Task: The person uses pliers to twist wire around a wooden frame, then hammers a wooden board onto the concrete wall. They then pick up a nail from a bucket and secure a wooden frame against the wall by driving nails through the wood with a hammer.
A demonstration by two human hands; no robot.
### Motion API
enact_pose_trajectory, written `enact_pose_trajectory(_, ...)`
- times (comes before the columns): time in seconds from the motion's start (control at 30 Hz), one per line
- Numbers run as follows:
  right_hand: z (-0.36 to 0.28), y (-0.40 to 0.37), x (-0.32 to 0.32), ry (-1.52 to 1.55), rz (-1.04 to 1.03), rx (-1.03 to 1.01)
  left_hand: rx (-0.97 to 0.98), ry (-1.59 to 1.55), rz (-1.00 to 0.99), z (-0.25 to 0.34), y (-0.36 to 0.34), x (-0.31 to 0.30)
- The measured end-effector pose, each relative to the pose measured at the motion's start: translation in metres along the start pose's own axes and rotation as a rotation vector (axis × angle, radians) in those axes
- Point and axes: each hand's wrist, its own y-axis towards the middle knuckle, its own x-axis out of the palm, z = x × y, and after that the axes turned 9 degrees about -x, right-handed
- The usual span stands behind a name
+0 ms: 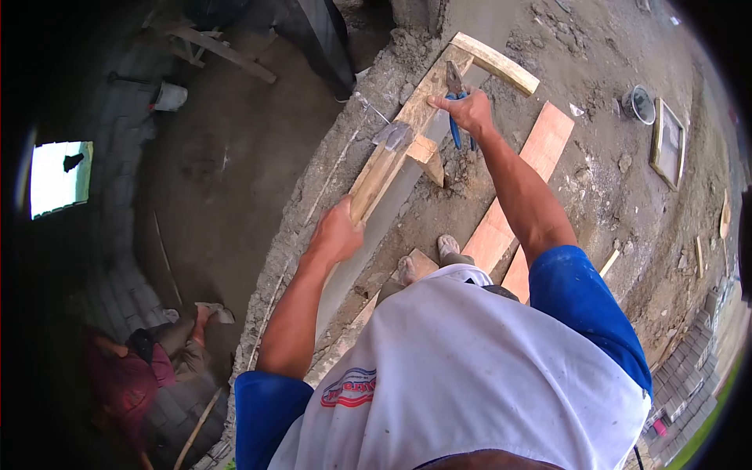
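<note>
While the left hand [337, 231] closes its fingers [350, 213] around the near end of a wooden batten [382, 174], the right hand [470, 110] wraps around the blue handles of a pair of pliers [453, 117] further up the same piece of wood. The batten runs away from the left fingertips, up and to the right, along the rough edge of a concrete ledge [337, 157], and reaches the right fingers, which press the pliers against its upper face with the metal nose just beyond the knuckles. Past the right hand a shorter crosspiece [495, 64] meets the batten's far end at an angle. Between the two hands a grey metal piece [394, 135] lies on the batten, and a small wooden block [428, 155] juts out beside it, towards the right forearm; what the grey piece is cannot be told. Under the right arm, orange planks [540, 149] lie flat on the dirt, and the person's feet [427, 258] stand beside them, behind the left wrist. Well beyond the right fingers, to their right, a round bucket [641, 103] sits near a framed panel [668, 142]. Far below the left hand, on the lower floor, another person in a red top [129, 376] is crouched.
</note>
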Motion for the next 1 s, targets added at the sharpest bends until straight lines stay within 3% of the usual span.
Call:
enact_pose_trajectory(0.13, 0.01, 0.003, 0.004, 0.05, -0.024, -0.012, 0.01, -0.111, 0.017, 0.026, -0.013, -0.038)
enact_pose_trajectory(0.23, 0.003, 0.001, 0.0, 0.009, -0.041, -0.001, 0.071, -0.123, 0.174, 0.023, 0.009, -0.042)
enact_pose_trajectory(0.33, 0.0, -0.001, -0.002, -0.009, -0.028, 0.0, 0.077, 0.074, 0.146, 0.014, 0.031, -0.045)
enact_pose_trajectory(0.53, 0.021, 0.009, 0.008, 0.009, -0.03, -0.003, 0.0, -0.024, 0.15, 0.02, 0.025, -0.052)
enact_pose_trajectory(0.63, 0.012, 0.002, 0.006, 0.05, 0.069, -0.09, 0.059, 0.125, 0.112, 0.012, 0.032, -0.059)
enact_pose_trajectory(0.73, 0.006, 0.0, 0.0, 0.04, -0.054, 0.023, 0.053, 0.072, 0.127, 0.012, 0.026, -0.056)
enact_pose_trajectory(0.83, -0.005, -0.003, -0.007, -0.015, -0.069, 0.037, 0.057, 0.094, 0.122, 0.004, 0.036, -0.049)
enact_pose_trajectory(0.93, -0.02, -0.011, -0.011, -0.258, -0.028, 0.053, -0.026, -0.044, 0.115, -0.001, 0.012, -0.049)
enact_pose_trajectory(1.0, -0.028, -0.025, -0.016, -0.289, -0.045, -0.065, -0.033, -0.134, 0.189, -0.028, -0.008, -0.029)
